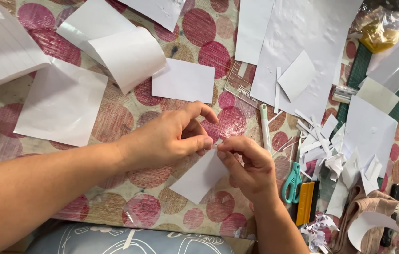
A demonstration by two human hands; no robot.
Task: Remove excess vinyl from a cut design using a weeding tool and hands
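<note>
A small white paper piece point(201, 176) is pinched at its upper corner between thumb and fingertips of both the left hand point(173, 136) and the right hand point(246, 164), held just above the spotted tablecloth point(115, 122) near the table's front edge. Teal-handled scissors point(292, 181) and a yellow tool point(305, 202) are seen just right of the right hand, beside white paper scraps point(322, 146); larger white sheets point(63, 103) are spread beyond.

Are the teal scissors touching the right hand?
Apart. The head view shows patterned tablecloth between the scissors and the right hand, which pinches a white paper piece with the left hand.
</note>
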